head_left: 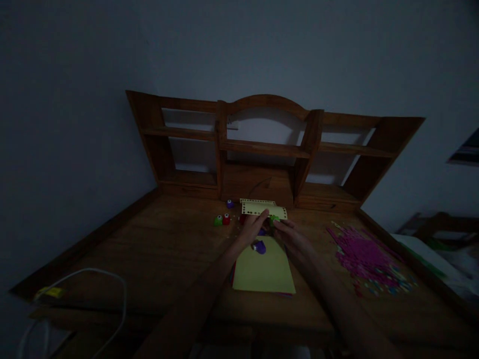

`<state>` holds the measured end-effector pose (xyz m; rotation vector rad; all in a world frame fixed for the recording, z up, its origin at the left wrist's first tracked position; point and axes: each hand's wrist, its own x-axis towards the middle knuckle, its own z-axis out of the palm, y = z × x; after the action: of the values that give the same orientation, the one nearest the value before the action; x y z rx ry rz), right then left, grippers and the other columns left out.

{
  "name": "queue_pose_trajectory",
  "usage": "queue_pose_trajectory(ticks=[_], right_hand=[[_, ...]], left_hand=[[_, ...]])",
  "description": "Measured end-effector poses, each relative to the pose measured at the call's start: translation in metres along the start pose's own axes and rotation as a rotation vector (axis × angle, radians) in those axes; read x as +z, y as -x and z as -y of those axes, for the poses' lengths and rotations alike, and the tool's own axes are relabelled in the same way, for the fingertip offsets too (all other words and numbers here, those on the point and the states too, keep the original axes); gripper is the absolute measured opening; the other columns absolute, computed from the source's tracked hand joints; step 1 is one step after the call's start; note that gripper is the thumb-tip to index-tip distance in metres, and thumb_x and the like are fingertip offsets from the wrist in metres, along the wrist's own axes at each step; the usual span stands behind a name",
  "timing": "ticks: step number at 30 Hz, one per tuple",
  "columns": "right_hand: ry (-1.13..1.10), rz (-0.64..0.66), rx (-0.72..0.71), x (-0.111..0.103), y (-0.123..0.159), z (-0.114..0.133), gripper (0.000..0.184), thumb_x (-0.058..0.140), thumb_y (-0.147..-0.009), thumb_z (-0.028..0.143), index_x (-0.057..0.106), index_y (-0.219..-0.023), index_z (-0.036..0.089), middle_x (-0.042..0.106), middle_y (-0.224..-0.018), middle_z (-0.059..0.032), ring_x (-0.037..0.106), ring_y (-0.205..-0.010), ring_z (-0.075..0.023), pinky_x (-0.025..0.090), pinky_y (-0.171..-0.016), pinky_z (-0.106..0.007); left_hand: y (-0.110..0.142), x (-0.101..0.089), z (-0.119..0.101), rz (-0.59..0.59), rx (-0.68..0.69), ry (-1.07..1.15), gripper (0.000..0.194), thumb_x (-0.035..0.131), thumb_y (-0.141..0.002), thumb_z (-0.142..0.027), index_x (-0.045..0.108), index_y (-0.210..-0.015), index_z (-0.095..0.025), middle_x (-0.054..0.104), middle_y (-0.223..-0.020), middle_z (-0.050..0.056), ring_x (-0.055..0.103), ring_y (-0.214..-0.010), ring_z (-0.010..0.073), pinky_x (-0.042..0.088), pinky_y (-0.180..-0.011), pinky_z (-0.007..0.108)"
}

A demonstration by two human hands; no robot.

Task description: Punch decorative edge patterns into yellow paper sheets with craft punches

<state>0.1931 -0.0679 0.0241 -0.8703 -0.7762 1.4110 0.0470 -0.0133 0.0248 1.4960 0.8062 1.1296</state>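
Observation:
My left hand (253, 228) pinches the near edge of a pale yellow paper strip (260, 207) with small punched shapes along its edges. The strip is held up above the table. A green craft punch (274, 219) sits at the paper's near right edge, with the fingers of my right hand (291, 233) closed on it. Just below my hands, a purple craft punch (259, 246) lies on a stack of yellow paper (264, 271), with other colours showing at its edges. Part of another purple thing and a red thing are half hidden behind my left hand.
Left of my hands stand a green punch (218, 220), a red punch (226, 219) and a purple punch (229, 204). Pink paper strips (361, 252) and small coloured pieces (392, 279) lie at right. A wooden shelf (262, 145) borders the table's back. A white cable (124, 294) hangs at left.

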Motion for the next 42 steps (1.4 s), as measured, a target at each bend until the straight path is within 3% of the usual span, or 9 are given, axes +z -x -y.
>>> queue_pose_trajectory(ticks=[8, 17, 32, 42], right_hand=[[-0.008, 0.102, -0.065, -0.006, -0.006, 0.005, 0.016, 0.086, -0.069, 0.030, 0.074, -0.078, 0.024, 0.073, -0.087, -0.0001, 0.064, -0.079, -0.0164, 0.051, -0.075, -0.028], [0.011, 0.127, -0.057, -0.010, -0.007, 0.006, 0.019, 0.081, -0.075, 0.035, 0.074, -0.088, 0.023, 0.072, -0.100, -0.0026, 0.063, -0.089, -0.0190, 0.050, -0.081, -0.029], [0.011, 0.128, -0.049, -0.009, -0.008, 0.006, 0.016, 0.081, -0.074, 0.035, 0.074, -0.080, 0.022, 0.071, -0.083, -0.0012, 0.059, -0.072, -0.0158, 0.047, -0.067, -0.027], [-0.017, 0.154, -0.044, -0.010, -0.010, 0.002, 0.016, 0.080, -0.076, 0.035, 0.074, -0.080, 0.021, 0.072, -0.085, -0.0014, 0.060, -0.073, -0.0156, 0.048, -0.071, -0.029]], left_hand=[[-0.003, -0.001, 0.010, 0.014, 0.006, -0.058, 0.057, 0.046, -0.091, -0.062, 0.066, -0.063, -0.017, 0.068, -0.065, 0.007, 0.065, -0.068, 0.0214, 0.049, -0.074, 0.032], [0.000, -0.002, 0.001, 0.054, 0.006, -0.105, 0.059, 0.043, -0.092, -0.062, 0.067, -0.061, -0.017, 0.068, -0.066, 0.007, 0.064, -0.070, 0.0211, 0.047, -0.076, 0.032], [0.004, -0.003, -0.007, 0.087, -0.035, -0.136, 0.060, 0.043, -0.089, -0.065, 0.067, -0.061, -0.018, 0.069, -0.069, 0.008, 0.064, -0.073, 0.0225, 0.045, -0.082, 0.034], [0.002, -0.003, -0.001, 0.094, -0.012, -0.138, 0.060, 0.041, -0.091, -0.062, 0.067, -0.060, -0.018, 0.069, -0.068, 0.007, 0.064, -0.073, 0.0222, 0.046, -0.083, 0.034]])
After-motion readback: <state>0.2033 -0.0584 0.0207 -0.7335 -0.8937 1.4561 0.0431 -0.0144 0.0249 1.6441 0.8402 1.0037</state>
